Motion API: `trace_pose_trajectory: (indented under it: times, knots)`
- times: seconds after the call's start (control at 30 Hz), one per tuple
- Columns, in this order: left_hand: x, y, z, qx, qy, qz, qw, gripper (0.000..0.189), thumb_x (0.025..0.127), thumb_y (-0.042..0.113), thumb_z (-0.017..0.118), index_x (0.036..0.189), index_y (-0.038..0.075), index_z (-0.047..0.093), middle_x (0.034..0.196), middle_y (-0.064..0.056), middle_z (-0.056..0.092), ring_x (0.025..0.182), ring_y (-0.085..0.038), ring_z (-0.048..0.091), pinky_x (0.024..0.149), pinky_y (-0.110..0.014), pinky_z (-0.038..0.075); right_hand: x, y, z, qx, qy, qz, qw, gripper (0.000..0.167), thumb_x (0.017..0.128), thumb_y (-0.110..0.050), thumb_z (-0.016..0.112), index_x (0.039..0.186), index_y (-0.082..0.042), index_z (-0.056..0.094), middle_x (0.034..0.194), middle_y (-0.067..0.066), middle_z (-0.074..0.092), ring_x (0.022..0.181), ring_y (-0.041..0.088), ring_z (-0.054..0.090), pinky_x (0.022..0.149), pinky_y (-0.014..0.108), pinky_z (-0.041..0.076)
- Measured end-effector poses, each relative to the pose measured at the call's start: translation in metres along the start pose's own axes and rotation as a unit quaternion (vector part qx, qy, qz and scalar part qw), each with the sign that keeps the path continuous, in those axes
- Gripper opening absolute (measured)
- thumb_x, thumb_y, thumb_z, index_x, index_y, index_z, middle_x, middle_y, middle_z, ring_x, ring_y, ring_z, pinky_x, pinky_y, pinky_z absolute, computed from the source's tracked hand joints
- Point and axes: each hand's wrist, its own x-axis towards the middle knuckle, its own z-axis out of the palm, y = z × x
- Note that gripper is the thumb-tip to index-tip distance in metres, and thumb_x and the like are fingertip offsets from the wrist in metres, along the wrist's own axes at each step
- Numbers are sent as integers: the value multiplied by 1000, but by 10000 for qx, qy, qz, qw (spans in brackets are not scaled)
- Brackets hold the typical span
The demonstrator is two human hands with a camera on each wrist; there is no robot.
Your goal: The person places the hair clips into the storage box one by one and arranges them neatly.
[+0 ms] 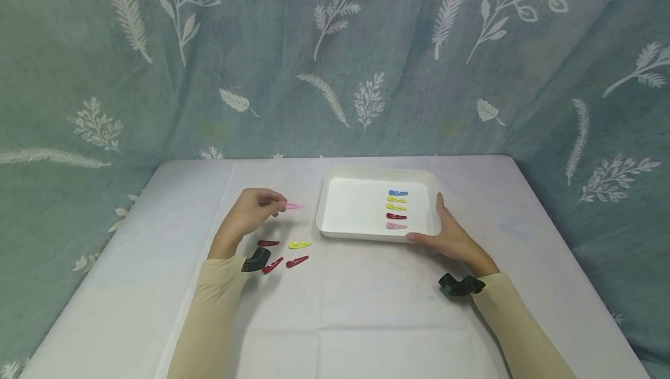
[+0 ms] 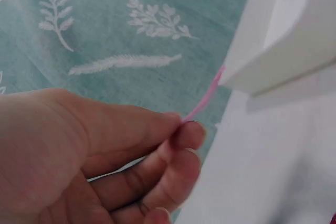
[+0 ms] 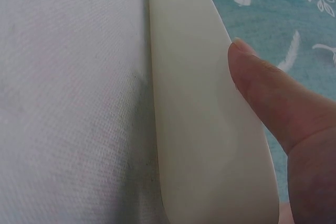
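A pink snap hair clip (image 1: 294, 206) is pinched between the thumb and fingertips of my left hand (image 1: 255, 211), above the table left of the white tray (image 1: 361, 236). In the left wrist view the clip (image 2: 206, 98) appears edge-on, its far end overlapping the tray's corner. Spread around the tray's near right corner, my right hand (image 1: 454, 239) has its thumb (image 3: 257, 74) on the front rim and its fingers straight along the right side. Inside the tray, a column of blue, yellow, red and pink clips includes a blue one (image 1: 398, 193) at the top.
Below my left hand, several loose clips lie on the white-covered table (image 1: 377, 309): a yellow clip (image 1: 299, 245) and red ones, including a red clip (image 1: 297, 261). A leaf-patterned teal curtain (image 1: 293, 47) hangs behind the table and along its sides.
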Motion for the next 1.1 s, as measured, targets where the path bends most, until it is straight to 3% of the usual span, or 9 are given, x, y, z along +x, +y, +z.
trace_pose_trajectory:
  times: [0.2, 0.37, 0.7, 1.1]
  knots:
    - [2, 10, 2, -731, 330, -21, 9968, 27, 101, 26, 67, 121, 9, 74, 113, -13, 77, 100, -27, 69, 83, -33, 48, 0, 1, 0, 61, 17, -52, 10000, 145, 77, -67, 81, 161, -15, -26, 175, 18, -6, 162, 40, 4, 126, 65, 12]
    - [7, 25, 3, -927, 483, 180, 9944, 30, 102, 31, 67, 123, 10, 73, 115, -12, 76, 95, -17, 67, 78, -31, 50, 0, 1, 1, 149, 46, -130, 9998, 144, 78, -63, 82, 161, -13, -25, 175, 19, -4, 162, 40, 4, 127, 64, 12]
    - [19, 51, 3, -1386, 436, 284, 9890, 32, 98, 36, 71, 122, 14, 73, 110, -3, 75, 98, -16, 66, 80, -30, 51, -2, 1, 0, 128, 11, -121, 9998, 144, 78, -65, 81, 161, -15, -25, 175, 17, -5, 162, 39, 4, 127, 64, 12]
    - [31, 70, 6, -1593, 379, 294, 9861, 37, 100, 36, 69, 128, 12, 71, 122, -8, 73, 101, -17, 64, 84, -31, 51, 1, 4, 1, 174, 43, -157, 9997, 143, 78, -65, 81, 162, -16, -24, 175, 17, -4, 162, 39, 6, 127, 63, 13]
